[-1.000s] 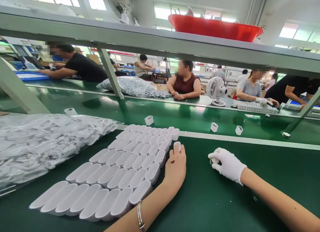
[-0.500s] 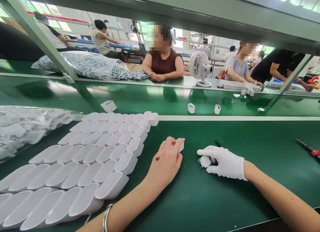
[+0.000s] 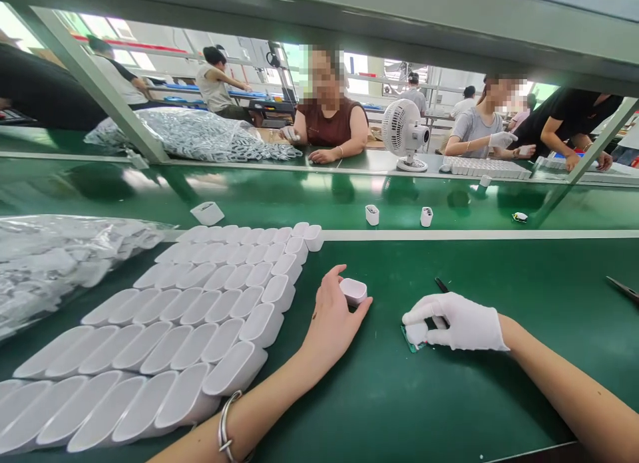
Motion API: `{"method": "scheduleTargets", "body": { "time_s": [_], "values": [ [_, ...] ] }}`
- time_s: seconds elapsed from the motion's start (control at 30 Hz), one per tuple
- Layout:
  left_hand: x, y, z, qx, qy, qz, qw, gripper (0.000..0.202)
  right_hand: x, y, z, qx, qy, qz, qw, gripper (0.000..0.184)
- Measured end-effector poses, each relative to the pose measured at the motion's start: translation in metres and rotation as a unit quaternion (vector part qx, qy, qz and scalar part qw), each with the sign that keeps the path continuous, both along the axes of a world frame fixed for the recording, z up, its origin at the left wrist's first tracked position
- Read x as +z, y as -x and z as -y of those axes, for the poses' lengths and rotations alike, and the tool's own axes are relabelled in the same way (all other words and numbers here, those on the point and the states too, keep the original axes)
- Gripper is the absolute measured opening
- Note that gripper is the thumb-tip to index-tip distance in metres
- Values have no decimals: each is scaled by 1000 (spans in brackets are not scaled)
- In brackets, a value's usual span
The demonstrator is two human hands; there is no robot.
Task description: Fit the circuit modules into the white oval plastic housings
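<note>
My bare left hand (image 3: 330, 331) has its thumb and fingers around a small white plastic case (image 3: 354, 291), a rounded oblong whose pale top faces up. In a white glove, my right hand (image 3: 462, 322) pinches a small green circuit board (image 3: 411, 344) with a round white part (image 3: 417, 332) on it, low over the green worktop. A dark, thin tool (image 3: 441, 285) lies just beyond the gloved hand, partly hidden by it. To the left of my bare hand, several rows of like white cases (image 3: 238, 370) stand close together.
A clear bag of white parts (image 3: 54, 263) lies at far left. Along the conveyor (image 3: 279, 203) sit a few white cases (image 3: 372, 215) and a small board (image 3: 520, 217). Pliers (image 3: 622, 289) lie at the right edge. Co-workers sit across, near a white fan (image 3: 402, 134).
My left hand has turned and opened out somewhat around the white case, whose top now shows. My right hand keeps the circuit board, with its fingers drawn closer onto it. The view has shifted slightly.
</note>
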State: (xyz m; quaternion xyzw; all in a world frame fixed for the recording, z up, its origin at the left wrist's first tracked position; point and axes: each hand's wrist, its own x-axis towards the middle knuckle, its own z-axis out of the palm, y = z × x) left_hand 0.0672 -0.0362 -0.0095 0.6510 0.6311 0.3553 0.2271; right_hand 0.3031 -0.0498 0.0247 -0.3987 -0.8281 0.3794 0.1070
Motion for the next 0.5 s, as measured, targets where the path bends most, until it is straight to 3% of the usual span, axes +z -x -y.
{"method": "scheduleTargets", "body": {
  "time_s": [0.07,0.13,0.2,0.3,0.33,0.43,0.5],
  "values": [
    [-3,1,-3,-14,15,51,998,70,-3,5,1,-77,-45,32,995,35],
    [-4,2,-5,-21,36,84,996,73,-2,12,3,-142,-97,65,983,48],
    [-3,2,-6,-31,60,90,994,64,0,16,4,-130,-113,68,983,58],
    [0,3,-5,-58,63,81,993,49,0,17,0,-29,-104,19,994,53],
    [1,3,-4,-68,55,81,993,48,-2,16,-2,-23,-104,6,994,52],
    [1,2,-2,-88,33,85,992,49,-12,12,-7,-88,-103,36,990,52],
    [0,0,0,-97,24,83,992,50,-17,11,-6,-115,-106,74,985,61]
  ]
}}
